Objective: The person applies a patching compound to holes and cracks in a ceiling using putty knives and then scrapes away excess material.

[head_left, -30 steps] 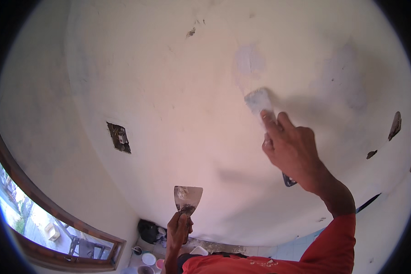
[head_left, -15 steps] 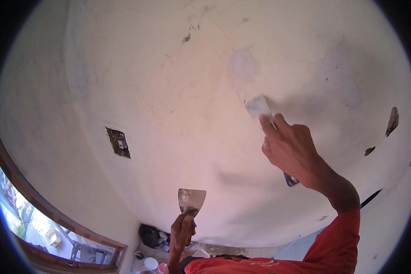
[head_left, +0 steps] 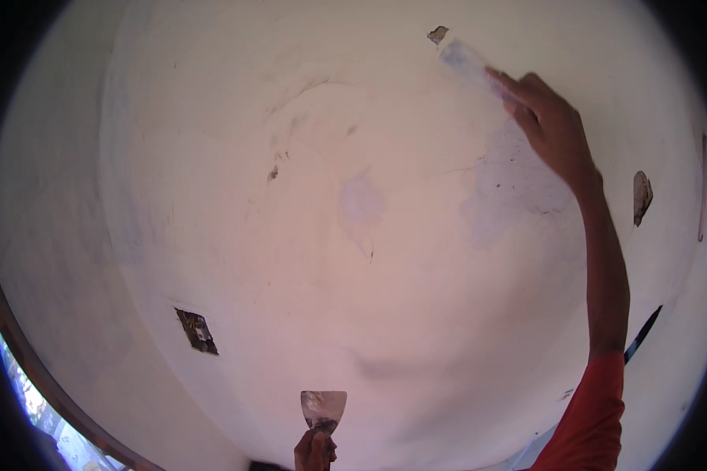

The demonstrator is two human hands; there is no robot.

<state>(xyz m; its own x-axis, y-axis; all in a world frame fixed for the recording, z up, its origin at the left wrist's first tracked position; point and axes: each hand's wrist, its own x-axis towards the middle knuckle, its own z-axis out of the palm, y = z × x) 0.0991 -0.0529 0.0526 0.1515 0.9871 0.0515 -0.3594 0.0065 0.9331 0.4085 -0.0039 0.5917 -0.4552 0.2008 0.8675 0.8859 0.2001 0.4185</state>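
My right hand [head_left: 546, 122] is raised high on the right, gripping a putty knife [head_left: 465, 61] whose blade is smeared by motion. That blade lies close to a small chipped hole [head_left: 437, 34] near the top of the pale wall [head_left: 291, 259]; whether it touches the wall I cannot tell. Low in the view, my left hand [head_left: 314, 450] is closed round the handle of a second putty knife [head_left: 323, 408]. Its wide metal blade points up, with dark and whitish residue on it. Most of both handles is hidden by my fingers.
An open electrical box [head_left: 197, 330] with wires sits in the wall at left. Purplish patches [head_left: 361, 200] mark the middle and right. Another broken hole [head_left: 642, 198] is at far right, above a dark slanted slot [head_left: 644, 334]. A wood-framed window [head_left: 51, 416] fills the lower left corner.
My right hand and its putty knife have swung up from mid-wall to the upper hole. The view has tilted upward, so the wall marks and my left hand appear lower.
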